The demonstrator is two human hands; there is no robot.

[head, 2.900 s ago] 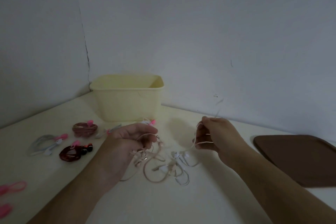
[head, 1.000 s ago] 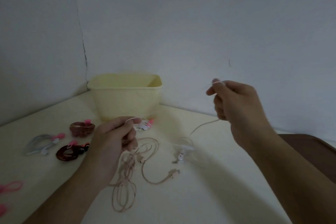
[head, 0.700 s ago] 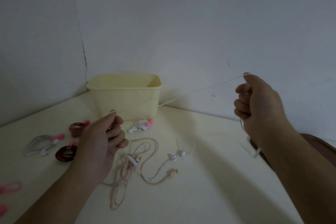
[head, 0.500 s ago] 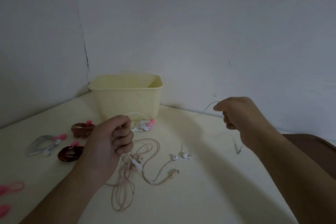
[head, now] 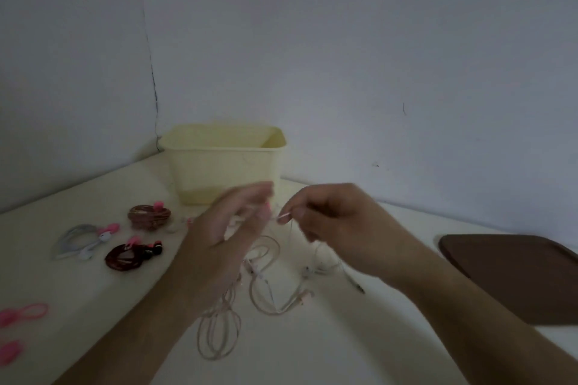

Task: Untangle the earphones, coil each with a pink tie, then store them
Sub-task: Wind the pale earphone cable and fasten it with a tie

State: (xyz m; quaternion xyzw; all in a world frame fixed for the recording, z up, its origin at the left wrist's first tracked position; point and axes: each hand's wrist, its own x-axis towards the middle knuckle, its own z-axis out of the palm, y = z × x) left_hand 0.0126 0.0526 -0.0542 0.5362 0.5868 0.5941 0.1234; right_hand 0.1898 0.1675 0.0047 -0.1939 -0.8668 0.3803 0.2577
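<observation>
- Over the middle of the bench (head: 312,353), both hands hover close together, just in front of the yellow bin (head: 223,162).
- Right hand (head: 337,222): fingers curled, thumb and forefinger pinching the white earphone cable (head: 322,262) at one end, grip firmly on it.
- From that pinch the white cable drops down to the bench, its earbuds lying below the hand and its plug end trailing off to the right, toward the brown tray (head: 516,275) at the right edge.
- Left hand (head: 231,228): blurred, fingers spread and loose, grip released, nothing clearly held; fingertips almost meet the right hand's pinch.
- Beige earphones (head: 247,297) lie loose under the left wrist, long axis running from mid-bench toward the near edge, ending in a hanging set of long loops nearest the camera.
- Left side of the bench: three coiled sets, each with a pink tie: a brown coil (head: 149,216) nearest the bin, a grey-white coil (head: 82,239) further left, a dark red coil (head: 131,256) in front.
- Near left edge: spare pink ties (head: 22,316), lying flat, well apart from the hands.
- Bin stands upright in the far corner against the wall, open at the top.
</observation>
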